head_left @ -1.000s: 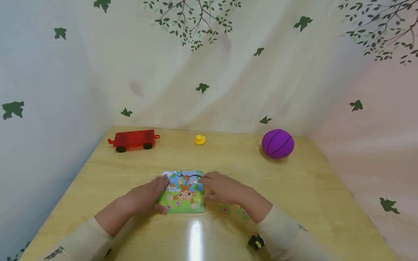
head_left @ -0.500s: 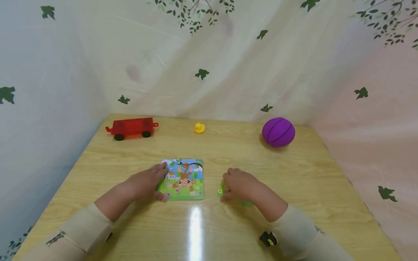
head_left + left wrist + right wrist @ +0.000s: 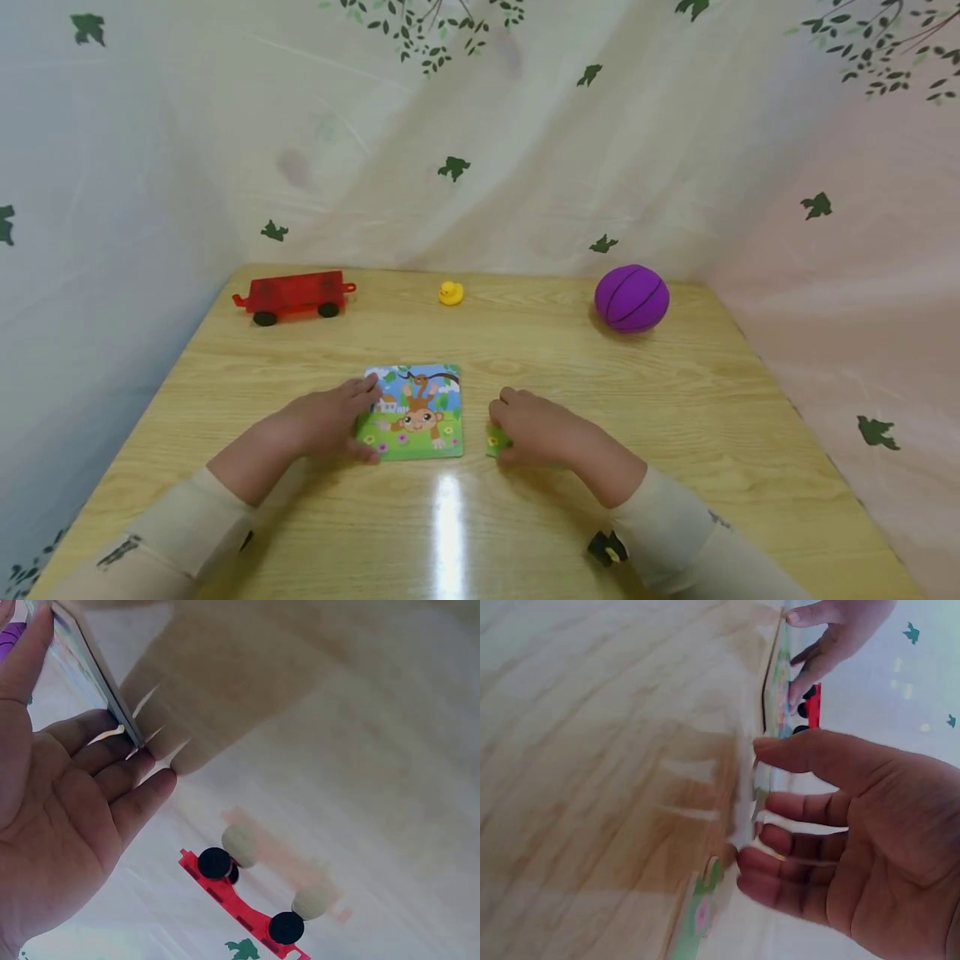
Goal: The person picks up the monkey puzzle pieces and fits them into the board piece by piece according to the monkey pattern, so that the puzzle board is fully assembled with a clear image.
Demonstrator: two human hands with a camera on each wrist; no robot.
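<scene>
A square picture puzzle (image 3: 417,419) showing a monkey lies flat mid-table. My left hand (image 3: 322,423) holds it by the left side, fingers on the upper edge and thumb near the bottom corner. In the left wrist view the puzzle's thin edge (image 3: 94,664) runs between that hand's thumb and fingers. To the right, my right hand (image 3: 543,429) pinches a small green puzzle piece (image 3: 493,440) at the table, a little apart from the puzzle. Most of the piece is covered by the fingers. Another green piece (image 3: 697,922) with a pink flower lies below the right hand.
Along the back of the wooden table (image 3: 510,333) stand a red toy wagon (image 3: 295,294) at left, a yellow rubber duck (image 3: 451,293) in the middle and a purple ball (image 3: 632,298) at right. A leaf-patterned cloth (image 3: 510,167) hangs behind.
My right hand has left the puzzle's right edge, gone right to the loose pieces, and now slides slightly back left with one. My left hand stays on the puzzle. The head view tilted down.
</scene>
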